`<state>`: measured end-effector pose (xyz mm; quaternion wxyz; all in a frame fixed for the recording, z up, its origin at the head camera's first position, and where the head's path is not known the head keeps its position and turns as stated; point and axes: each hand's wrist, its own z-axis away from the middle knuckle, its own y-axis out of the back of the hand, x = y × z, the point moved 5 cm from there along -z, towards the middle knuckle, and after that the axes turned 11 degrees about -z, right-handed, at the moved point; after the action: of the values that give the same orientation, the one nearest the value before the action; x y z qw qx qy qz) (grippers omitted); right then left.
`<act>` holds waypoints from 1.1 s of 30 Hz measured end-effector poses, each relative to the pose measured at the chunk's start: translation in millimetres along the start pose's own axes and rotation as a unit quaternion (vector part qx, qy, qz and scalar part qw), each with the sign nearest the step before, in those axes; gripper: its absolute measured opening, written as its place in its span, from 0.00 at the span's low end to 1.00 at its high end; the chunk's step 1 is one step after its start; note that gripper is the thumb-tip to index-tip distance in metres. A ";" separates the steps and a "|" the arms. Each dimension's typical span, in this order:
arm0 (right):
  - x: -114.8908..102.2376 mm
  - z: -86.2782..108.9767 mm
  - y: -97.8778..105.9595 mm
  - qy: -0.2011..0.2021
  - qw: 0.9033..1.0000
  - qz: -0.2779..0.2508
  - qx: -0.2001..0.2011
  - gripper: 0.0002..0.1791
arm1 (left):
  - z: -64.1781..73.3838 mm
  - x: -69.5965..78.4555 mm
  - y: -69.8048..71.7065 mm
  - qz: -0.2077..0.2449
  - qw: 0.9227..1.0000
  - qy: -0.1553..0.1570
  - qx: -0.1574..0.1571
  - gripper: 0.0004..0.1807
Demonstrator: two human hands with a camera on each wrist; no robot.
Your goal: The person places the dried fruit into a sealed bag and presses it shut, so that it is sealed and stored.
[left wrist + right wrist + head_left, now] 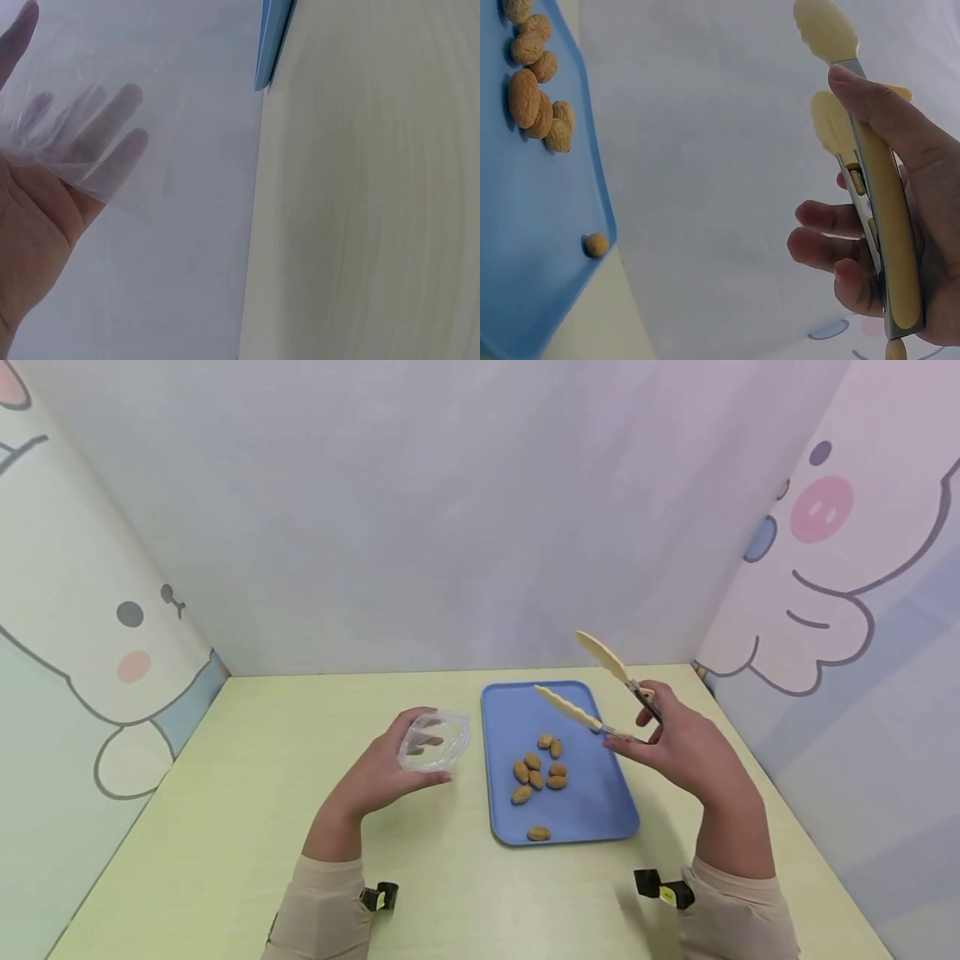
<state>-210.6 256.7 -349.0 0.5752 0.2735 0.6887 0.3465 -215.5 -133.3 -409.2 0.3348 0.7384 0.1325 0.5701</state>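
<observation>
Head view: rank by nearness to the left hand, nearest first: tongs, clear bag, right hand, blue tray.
1. Clear bag: at left hand
2. Blue tray: right of bag
3. Tongs: tray's right side
4. Right hand: farthest right

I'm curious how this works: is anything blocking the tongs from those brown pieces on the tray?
Nothing visible does. The right hand holds the tongs raised, their tips apart, and the brown pieces lie uncovered on the blue tray. The clear plastic bag at the left hand is to the tray's left.

Bag [448, 745] glossy plas.; tray [588, 802] matt plas.; tongs [889, 225] part-metal
</observation>
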 end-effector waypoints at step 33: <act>35.2 6.2 -29.2 -0.169 0.968 0.018 -0.186 0.55 | -1.1 -4.8 -2.1 -0.022 1.000 0.006 -0.010 0.46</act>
<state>-210.5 267.2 -394.0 0.7179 0.2291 0.4997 0.4272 -217.7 -134.1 -414.0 0.3537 0.7287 0.1454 0.5680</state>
